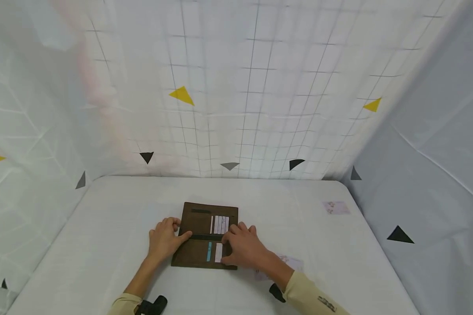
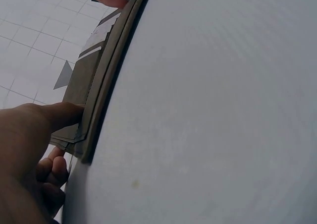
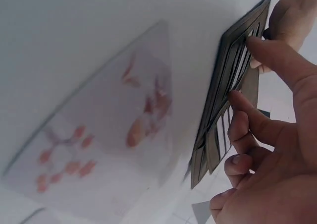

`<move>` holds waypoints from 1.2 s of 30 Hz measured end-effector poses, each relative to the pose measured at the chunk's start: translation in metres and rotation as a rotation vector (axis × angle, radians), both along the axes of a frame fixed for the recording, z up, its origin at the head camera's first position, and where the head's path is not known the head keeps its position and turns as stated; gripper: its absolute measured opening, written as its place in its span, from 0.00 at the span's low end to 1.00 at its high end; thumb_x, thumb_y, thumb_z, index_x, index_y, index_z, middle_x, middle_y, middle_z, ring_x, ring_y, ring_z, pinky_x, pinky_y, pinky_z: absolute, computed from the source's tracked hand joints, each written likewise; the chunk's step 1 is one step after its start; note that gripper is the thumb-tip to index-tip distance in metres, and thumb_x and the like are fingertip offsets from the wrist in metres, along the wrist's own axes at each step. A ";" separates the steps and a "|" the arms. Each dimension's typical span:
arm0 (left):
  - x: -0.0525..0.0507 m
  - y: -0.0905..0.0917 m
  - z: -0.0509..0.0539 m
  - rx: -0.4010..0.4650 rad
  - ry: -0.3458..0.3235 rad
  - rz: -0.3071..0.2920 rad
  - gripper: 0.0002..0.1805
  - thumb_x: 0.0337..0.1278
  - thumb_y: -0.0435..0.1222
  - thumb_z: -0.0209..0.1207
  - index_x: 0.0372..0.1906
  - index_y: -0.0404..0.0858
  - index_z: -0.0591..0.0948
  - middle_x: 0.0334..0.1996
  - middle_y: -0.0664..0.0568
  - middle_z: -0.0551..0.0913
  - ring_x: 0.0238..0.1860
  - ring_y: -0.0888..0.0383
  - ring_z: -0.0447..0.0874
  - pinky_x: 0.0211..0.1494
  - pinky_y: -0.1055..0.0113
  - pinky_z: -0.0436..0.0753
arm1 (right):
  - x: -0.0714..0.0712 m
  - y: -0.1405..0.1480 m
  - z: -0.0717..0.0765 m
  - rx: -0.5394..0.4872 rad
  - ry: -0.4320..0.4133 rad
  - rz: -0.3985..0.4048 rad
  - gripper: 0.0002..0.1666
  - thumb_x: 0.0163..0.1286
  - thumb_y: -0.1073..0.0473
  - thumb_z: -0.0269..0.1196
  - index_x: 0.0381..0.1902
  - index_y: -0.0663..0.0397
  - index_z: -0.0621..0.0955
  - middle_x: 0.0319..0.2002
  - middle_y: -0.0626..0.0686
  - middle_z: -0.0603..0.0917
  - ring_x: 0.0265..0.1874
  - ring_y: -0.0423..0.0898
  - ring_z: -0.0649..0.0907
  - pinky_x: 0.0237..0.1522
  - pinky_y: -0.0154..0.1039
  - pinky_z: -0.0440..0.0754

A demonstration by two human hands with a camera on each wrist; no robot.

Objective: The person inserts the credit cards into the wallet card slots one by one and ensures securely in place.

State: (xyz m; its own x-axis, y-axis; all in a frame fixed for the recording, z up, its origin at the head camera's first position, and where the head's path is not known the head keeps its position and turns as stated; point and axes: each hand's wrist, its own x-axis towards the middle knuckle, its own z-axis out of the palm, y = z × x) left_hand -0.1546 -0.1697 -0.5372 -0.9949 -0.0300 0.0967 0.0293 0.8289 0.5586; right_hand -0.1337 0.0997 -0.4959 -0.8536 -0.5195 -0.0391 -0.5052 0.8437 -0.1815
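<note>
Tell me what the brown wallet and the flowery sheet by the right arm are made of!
The wallet looks like matte leather or imitation leather: dull brown, with thick layered edges. The flowery sheet may be paper or thin plastic: flat and smooth-looking, with reddish flowers; the blur hides which.

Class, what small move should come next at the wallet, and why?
Probably the right hand should nudge the lower white card deeper into the wallet: it brackets that card, which shows wider than the blue card, and the left hand holds the left edge.
</note>
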 end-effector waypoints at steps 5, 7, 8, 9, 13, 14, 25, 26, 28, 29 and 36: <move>0.000 -0.001 -0.002 -0.003 0.005 -0.001 0.29 0.53 0.54 0.71 0.50 0.36 0.79 0.34 0.51 0.77 0.39 0.49 0.74 0.44 0.50 0.65 | 0.003 0.003 0.001 -0.004 0.005 -0.003 0.27 0.52 0.32 0.74 0.45 0.39 0.86 0.40 0.42 0.76 0.39 0.42 0.68 0.41 0.46 0.63; 0.000 -0.001 -0.003 -0.003 0.005 -0.004 0.29 0.53 0.54 0.71 0.50 0.36 0.79 0.34 0.52 0.77 0.39 0.50 0.74 0.44 0.50 0.65 | 0.003 0.002 0.000 -0.004 0.010 -0.002 0.27 0.52 0.33 0.74 0.44 0.39 0.86 0.39 0.42 0.76 0.40 0.42 0.69 0.40 0.45 0.63; 0.000 0.000 -0.003 -0.002 0.001 -0.002 0.29 0.53 0.54 0.71 0.50 0.37 0.79 0.34 0.52 0.77 0.40 0.50 0.74 0.44 0.51 0.65 | 0.004 0.002 -0.001 -0.002 0.012 -0.004 0.26 0.52 0.33 0.74 0.44 0.39 0.86 0.39 0.42 0.76 0.40 0.42 0.69 0.40 0.45 0.63; 0.000 0.000 -0.003 0.000 0.001 -0.003 0.29 0.53 0.54 0.71 0.50 0.37 0.79 0.34 0.52 0.77 0.40 0.50 0.74 0.44 0.51 0.64 | 0.004 0.001 -0.001 0.001 0.014 -0.006 0.26 0.52 0.33 0.74 0.44 0.39 0.86 0.38 0.41 0.76 0.41 0.42 0.69 0.40 0.45 0.63; 0.001 0.000 -0.002 0.005 0.004 -0.005 0.29 0.53 0.53 0.71 0.50 0.36 0.79 0.35 0.52 0.77 0.40 0.50 0.74 0.43 0.51 0.64 | 0.007 -0.002 -0.002 0.006 0.019 -0.027 0.26 0.52 0.32 0.74 0.42 0.40 0.86 0.37 0.41 0.75 0.41 0.42 0.69 0.40 0.46 0.62; 0.001 0.000 -0.002 0.007 0.004 -0.005 0.29 0.53 0.53 0.71 0.50 0.36 0.79 0.35 0.52 0.77 0.40 0.50 0.74 0.43 0.51 0.64 | 0.008 -0.003 -0.003 0.004 0.022 -0.033 0.26 0.51 0.33 0.74 0.42 0.40 0.86 0.37 0.41 0.75 0.40 0.42 0.69 0.40 0.46 0.62; 0.002 0.000 -0.002 -0.010 0.007 0.005 0.29 0.53 0.54 0.71 0.50 0.36 0.79 0.34 0.52 0.77 0.40 0.50 0.74 0.43 0.51 0.65 | 0.016 -0.018 -0.002 0.004 0.061 -0.091 0.25 0.51 0.37 0.75 0.40 0.45 0.87 0.36 0.44 0.76 0.39 0.44 0.69 0.37 0.44 0.61; 0.002 0.000 -0.002 -0.008 0.010 0.004 0.29 0.53 0.54 0.71 0.50 0.36 0.80 0.34 0.52 0.78 0.40 0.49 0.75 0.43 0.51 0.65 | 0.016 -0.019 -0.003 0.006 0.064 -0.090 0.24 0.51 0.36 0.75 0.39 0.45 0.87 0.36 0.44 0.77 0.40 0.44 0.69 0.37 0.44 0.62; 0.003 0.000 -0.002 -0.012 0.018 0.001 0.29 0.53 0.54 0.71 0.50 0.36 0.80 0.34 0.52 0.78 0.39 0.50 0.75 0.43 0.51 0.65 | 0.016 -0.020 -0.004 0.008 0.065 -0.091 0.24 0.51 0.36 0.75 0.38 0.44 0.87 0.36 0.44 0.77 0.40 0.44 0.69 0.37 0.44 0.62; 0.003 0.000 -0.003 -0.011 0.021 0.002 0.29 0.53 0.54 0.71 0.49 0.36 0.80 0.34 0.52 0.78 0.39 0.50 0.75 0.43 0.51 0.65 | 0.015 -0.020 -0.004 0.009 0.065 -0.093 0.24 0.51 0.35 0.75 0.38 0.43 0.87 0.36 0.44 0.77 0.40 0.44 0.69 0.37 0.45 0.62; 0.002 0.000 0.000 -0.012 0.015 0.003 0.29 0.53 0.53 0.71 0.50 0.36 0.80 0.34 0.52 0.78 0.39 0.50 0.75 0.43 0.50 0.66 | 0.015 -0.016 -0.001 -0.026 0.016 -0.087 0.26 0.53 0.34 0.74 0.42 0.42 0.86 0.39 0.43 0.77 0.42 0.43 0.69 0.40 0.45 0.62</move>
